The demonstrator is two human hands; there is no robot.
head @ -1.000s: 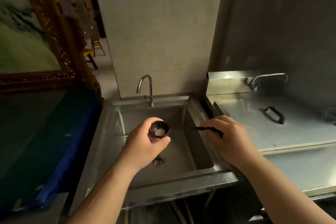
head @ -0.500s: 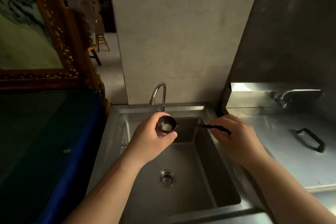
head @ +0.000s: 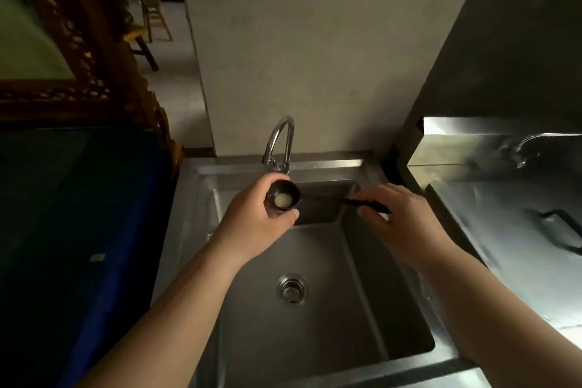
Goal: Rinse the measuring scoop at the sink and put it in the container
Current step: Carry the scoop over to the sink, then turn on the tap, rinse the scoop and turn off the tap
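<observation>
Both hands' fingers (head: 374, 217) closed around measuring scoop (head: 283, 195)

Left hand (head: 256, 217): reaching forward, fingers curled, thumb tip pointing right.
Right hand (head: 401, 220): out front, knuckles up, fingers pinched together.
Forearms: both bare, angling inward from the lower corners.

no readable text, no labels, no brand marks, no numbers on any surface
</observation>
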